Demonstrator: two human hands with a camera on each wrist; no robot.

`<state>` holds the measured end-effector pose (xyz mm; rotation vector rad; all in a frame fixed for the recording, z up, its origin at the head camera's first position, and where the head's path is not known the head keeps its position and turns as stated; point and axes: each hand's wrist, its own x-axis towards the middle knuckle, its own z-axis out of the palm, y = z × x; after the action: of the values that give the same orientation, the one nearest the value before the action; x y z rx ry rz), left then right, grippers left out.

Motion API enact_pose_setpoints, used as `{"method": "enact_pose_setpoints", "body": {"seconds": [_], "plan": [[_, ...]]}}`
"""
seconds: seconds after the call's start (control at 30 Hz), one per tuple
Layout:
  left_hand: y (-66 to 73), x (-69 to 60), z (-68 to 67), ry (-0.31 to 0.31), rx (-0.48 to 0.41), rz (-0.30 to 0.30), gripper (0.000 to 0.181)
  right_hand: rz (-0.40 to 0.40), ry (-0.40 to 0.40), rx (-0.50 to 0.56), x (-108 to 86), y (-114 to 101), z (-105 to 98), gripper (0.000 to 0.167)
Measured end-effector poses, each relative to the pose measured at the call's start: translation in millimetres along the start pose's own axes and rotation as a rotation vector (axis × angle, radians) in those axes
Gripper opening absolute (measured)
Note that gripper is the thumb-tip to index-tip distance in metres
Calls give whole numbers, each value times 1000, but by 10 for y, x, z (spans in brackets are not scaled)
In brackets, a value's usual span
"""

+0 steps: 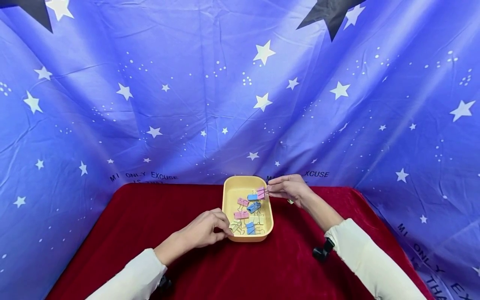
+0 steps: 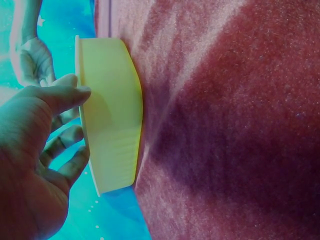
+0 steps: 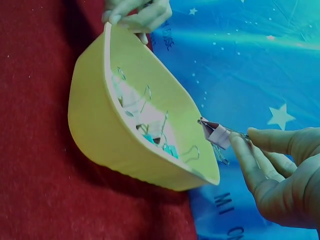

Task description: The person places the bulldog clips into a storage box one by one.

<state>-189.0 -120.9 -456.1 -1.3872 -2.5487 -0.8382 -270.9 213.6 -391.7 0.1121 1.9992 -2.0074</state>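
A yellow plastic tray holds several binder clips in pink, blue and pale yellow, among them a blue clip at the near end. My left hand pinches the rim at the tray's near left corner; in the left wrist view the thumb lies against the outer wall. My right hand holds a pink binder clip by its wire handles, over the far right rim. In the right wrist view that clip hangs from the fingertips beside the rim.
A dark red cloth covers the table under the tray. A blue curtain with white stars surrounds the back and sides. A small pale yellow item shows under the right hand, mostly hidden.
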Motion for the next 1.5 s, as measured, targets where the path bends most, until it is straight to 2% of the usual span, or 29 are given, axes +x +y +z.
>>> {"method": "enact_pose_setpoints", "body": {"seconds": [0.27, 0.5, 0.73, 0.87, 1.27, 1.5], "plan": [[9, -1, -9, 1, 16, -8, 19, -13, -1, 2, 47, 16, 235, 33], [15, 4, -4, 12, 12, 16, 18, -18, 11, 11, 98, 55, 484, 32], [4, -10, -5, 12, 12, 13, 18, -21, 41, -102, 143, 126, 760, 37], [-1, -14, 1, 10, 11, 10, 18, -23, 41, -150, 159, 192, 868, 34], [-2, -8, -7, 0, 12, 15, 18, -23, 1, -256, 179, 292, 1019, 33], [0, -8, -4, -8, 16, 7, 21, 2, 9, -165, 129, 277, 936, 36]]}}
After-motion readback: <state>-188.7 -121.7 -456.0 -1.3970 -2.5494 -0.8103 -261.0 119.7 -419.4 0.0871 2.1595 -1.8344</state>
